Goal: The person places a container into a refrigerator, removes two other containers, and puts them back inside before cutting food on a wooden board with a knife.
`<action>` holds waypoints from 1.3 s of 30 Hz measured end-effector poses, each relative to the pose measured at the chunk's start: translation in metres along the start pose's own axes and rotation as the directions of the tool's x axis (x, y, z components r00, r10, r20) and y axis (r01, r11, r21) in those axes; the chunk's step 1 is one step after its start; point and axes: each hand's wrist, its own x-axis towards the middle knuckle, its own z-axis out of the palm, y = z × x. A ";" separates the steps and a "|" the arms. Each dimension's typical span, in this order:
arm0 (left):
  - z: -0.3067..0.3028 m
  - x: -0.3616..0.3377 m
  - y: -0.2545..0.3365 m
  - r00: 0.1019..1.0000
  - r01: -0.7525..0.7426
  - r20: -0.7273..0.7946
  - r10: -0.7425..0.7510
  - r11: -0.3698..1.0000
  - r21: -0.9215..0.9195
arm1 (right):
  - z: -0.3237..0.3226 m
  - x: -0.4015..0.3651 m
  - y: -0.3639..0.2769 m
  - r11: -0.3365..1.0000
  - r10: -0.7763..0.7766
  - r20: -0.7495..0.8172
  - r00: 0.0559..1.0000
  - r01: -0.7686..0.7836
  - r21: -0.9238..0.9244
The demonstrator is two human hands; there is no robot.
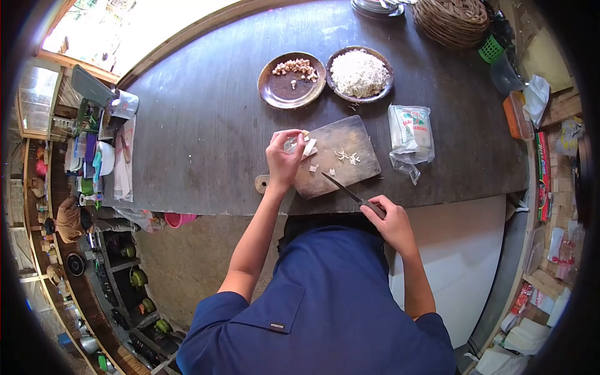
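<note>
My left hand [285,155] is raised over the left part of a wooden cutting board [356,134], its thumb and fingertips pinched on a small pale piece [305,133] whose kind I cannot make out. Just beside those fingers, white blocks [310,149] lie on the board. In my right hand [390,222] is a knife [342,187] with a dark handle, its blade pointing up and left over the board's near edge. Thin white shreds [347,156] are scattered on the board, with a small cube [313,168] nearer the knife tip.
Behind the board stand a brown plate [278,95] with small cubes and another plate [389,87] heaped with white shreds. A printed plastic packet [412,134] lies to the right. Wicker baskets [451,20] sit at the far right of the dark table [200,125].
</note>
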 end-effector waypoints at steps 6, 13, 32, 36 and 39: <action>-0.018 -0.002 -0.005 0.986 0.149 -0.044 -0.158 0.974 -0.169 | 0.006 -0.003 -0.003 1.000 0.011 -0.006 1.000 -0.011 0.017; -0.020 -0.021 0.018 0.994 -0.103 0.034 0.103 0.995 -0.007 | 0.016 0.003 0.013 0.999 0.017 -0.087 0.996 -0.013 0.051; -0.005 -0.032 0.021 0.961 -0.273 0.084 0.262 0.949 0.160 | 0.028 0.022 0.012 0.980 0.059 -0.245 0.968 -0.010 0.197; -0.002 -0.032 0.022 0.963 -0.265 0.087 0.253 0.947 0.183 | 0.013 0.008 0.008 0.981 0.070 -0.144 0.987 -0.042 0.188; 0.001 -0.033 0.024 0.956 -0.293 0.098 0.278 0.935 0.198 | 0.010 0.001 0.014 0.989 0.038 -0.078 0.996 -0.026 0.148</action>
